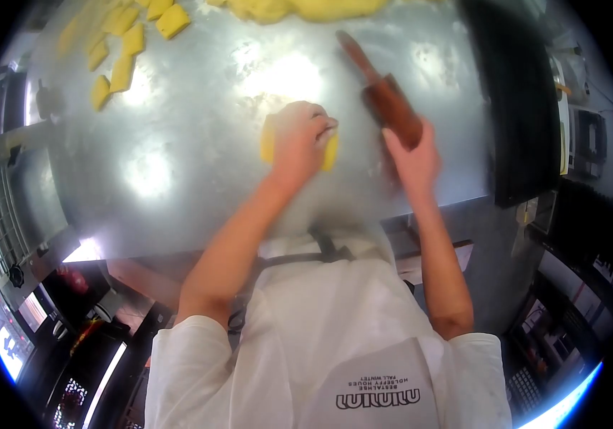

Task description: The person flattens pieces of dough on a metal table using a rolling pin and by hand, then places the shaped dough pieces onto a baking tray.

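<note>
My left hand (pixel 300 143) is curled over a flat piece of yellow dough (pixel 268 140) on the metal table, its fingers bent. Yellow edges show on both sides of the hand; the middle of the piece is hidden beneath it. To the right, my right hand (pixel 415 159) is closed around the near end of a reddish-brown wooden rolling pin (pixel 392 107). The pin slants away from me, and its free handle points toward the far side. Slight blur covers the pin and this hand.
Several cut yellow dough pieces (pixel 133 40) lie at the far left of the metal table (pixel 199 93). A larger mass of yellow dough (pixel 299 8) sits at the far edge of view. A long black object (pixel 517 107) borders the table's right side.
</note>
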`<act>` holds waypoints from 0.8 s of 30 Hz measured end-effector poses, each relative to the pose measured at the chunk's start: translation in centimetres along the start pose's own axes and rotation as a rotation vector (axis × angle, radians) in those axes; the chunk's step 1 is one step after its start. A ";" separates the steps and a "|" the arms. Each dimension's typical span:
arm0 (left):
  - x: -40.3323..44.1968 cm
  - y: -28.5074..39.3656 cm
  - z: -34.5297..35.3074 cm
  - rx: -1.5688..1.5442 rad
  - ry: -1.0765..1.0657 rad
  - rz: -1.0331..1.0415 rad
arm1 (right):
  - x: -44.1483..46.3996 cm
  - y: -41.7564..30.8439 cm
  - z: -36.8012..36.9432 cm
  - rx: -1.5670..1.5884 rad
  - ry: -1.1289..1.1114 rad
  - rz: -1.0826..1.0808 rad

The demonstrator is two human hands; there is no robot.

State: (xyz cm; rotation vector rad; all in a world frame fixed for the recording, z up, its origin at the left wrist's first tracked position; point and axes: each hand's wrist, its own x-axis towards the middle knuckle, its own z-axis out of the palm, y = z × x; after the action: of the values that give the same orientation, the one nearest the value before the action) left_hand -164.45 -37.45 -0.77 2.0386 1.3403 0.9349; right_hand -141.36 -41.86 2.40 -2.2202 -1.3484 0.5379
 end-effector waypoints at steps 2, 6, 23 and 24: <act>0.3 -0.3 -0.4 -0.034 -0.038 -0.001 | 0.0 -0.1 0.1 0.005 0.011 -0.012; 0.0 0.0 -0.6 -0.029 -0.052 -0.008 | 0.1 0.3 0.3 0.013 0.028 -0.031; -1.9 4.5 1.0 0.328 -0.190 -0.012 | 0.0 0.4 0.4 0.020 -0.013 -0.005; -2.4 4.4 1.4 0.325 -0.213 -0.013 | -0.2 0.6 0.4 0.017 -0.012 -0.018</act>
State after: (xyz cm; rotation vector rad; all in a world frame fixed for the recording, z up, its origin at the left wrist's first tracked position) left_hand -161.54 -41.34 0.94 2.2905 1.4583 0.4988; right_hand -141.26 -42.19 1.73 -2.1926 -1.3642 0.5548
